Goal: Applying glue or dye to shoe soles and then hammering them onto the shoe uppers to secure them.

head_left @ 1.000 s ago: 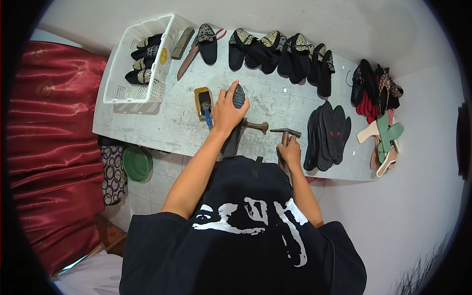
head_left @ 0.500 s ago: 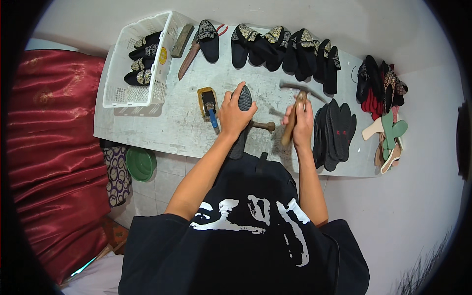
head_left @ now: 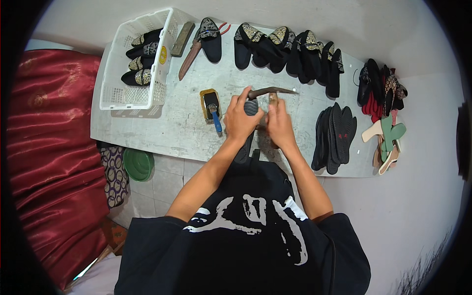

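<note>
grey workbench (head_left: 162, 130): left hand (head_left: 241, 120) fingers curled around black shoe (head_left: 248, 130), steadying it; right hand (head_left: 279, 123) beside shoe grips hammer (head_left: 272, 92), presumably for striking.

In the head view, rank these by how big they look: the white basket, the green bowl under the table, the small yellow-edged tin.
1. white basket, clearly largest.
2. green bowl; it sits lower, farther from the camera, so real size is unsure.
3. yellow-edged tin, smallest.
</note>
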Action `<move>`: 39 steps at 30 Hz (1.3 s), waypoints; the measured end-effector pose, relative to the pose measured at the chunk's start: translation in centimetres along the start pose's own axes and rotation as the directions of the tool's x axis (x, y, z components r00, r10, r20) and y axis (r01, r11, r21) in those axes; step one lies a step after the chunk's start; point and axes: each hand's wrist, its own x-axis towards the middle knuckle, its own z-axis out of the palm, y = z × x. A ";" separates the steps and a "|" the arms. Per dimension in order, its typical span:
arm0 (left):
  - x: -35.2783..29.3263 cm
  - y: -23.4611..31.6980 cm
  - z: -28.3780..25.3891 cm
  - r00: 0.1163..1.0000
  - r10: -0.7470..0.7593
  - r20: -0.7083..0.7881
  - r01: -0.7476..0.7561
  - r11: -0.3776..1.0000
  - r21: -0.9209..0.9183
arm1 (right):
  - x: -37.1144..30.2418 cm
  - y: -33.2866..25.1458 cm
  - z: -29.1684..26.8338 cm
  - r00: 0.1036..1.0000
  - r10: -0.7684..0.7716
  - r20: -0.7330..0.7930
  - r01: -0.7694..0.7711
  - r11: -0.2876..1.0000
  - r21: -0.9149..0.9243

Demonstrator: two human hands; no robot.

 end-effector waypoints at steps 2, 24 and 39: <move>0.1 -0.2 0.1 1.000 0.006 -0.005 -0.006 0.999 -0.042 | -0.4 -0.4 -0.2 0.999 0.027 0.028 -0.028 0.999 0.045; 0.1 -0.1 0.0 0.999 -0.034 0.034 0.035 0.998 -0.050 | 0.3 -3.7 -0.3 0.988 -0.092 -0.123 0.085 0.994 -0.065; 0.1 0.0 0.3 1.000 0.008 0.024 -0.009 1.000 0.001 | -0.5 -1.3 -1.5 0.997 0.002 -0.083 -0.001 1.000 0.009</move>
